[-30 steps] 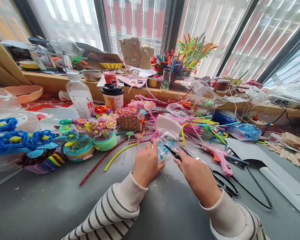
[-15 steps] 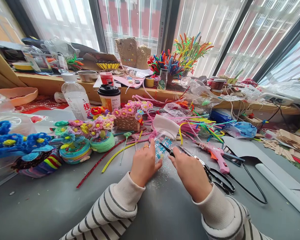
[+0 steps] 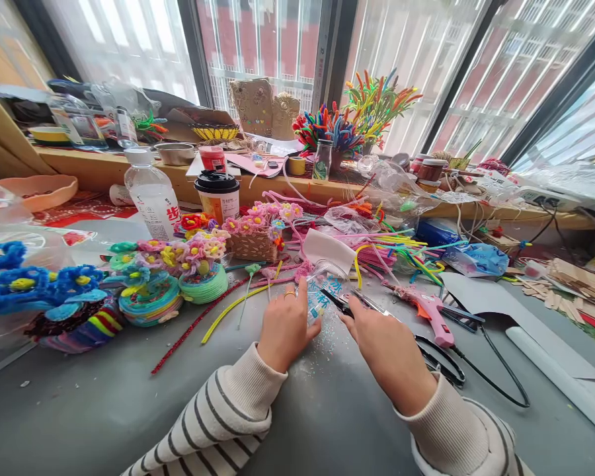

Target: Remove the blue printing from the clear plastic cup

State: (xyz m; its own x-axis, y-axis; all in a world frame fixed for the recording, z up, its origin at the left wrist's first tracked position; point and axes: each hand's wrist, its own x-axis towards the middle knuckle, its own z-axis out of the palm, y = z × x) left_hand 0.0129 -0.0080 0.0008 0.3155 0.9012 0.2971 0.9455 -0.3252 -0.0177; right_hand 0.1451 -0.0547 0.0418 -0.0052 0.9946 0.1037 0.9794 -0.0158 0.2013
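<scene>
My left hand (image 3: 286, 324) is closed round the side of a clear plastic cup (image 3: 322, 291) with blue lettering, which lies on its side on the grey table. A ring shows on one finger. My right hand (image 3: 384, 337) grips a craft knife (image 3: 338, 301) with a narrow black blade; its tip points left and lies at the lettered wall of the cup. Whether the blade has gone through the plastic, I cannot tell. Scissors (image 3: 441, 360) with black handles lie partly hidden behind my right hand. Small pale crumbs are scattered below the cup.
A pink glue gun (image 3: 434, 316) with a black cord lies to the right. Left stand pots of pipe-cleaner flowers (image 3: 149, 297), a water bottle (image 3: 151, 198) and a lidded paper cup (image 3: 218, 197). Loose pipe cleaners (image 3: 381, 248) and white paper (image 3: 330, 250) lie behind the plastic cup.
My right hand has shifted to the right with the knife, and the blade tip has moved slightly right and down along the cup. The left hand stays on the cup.
</scene>
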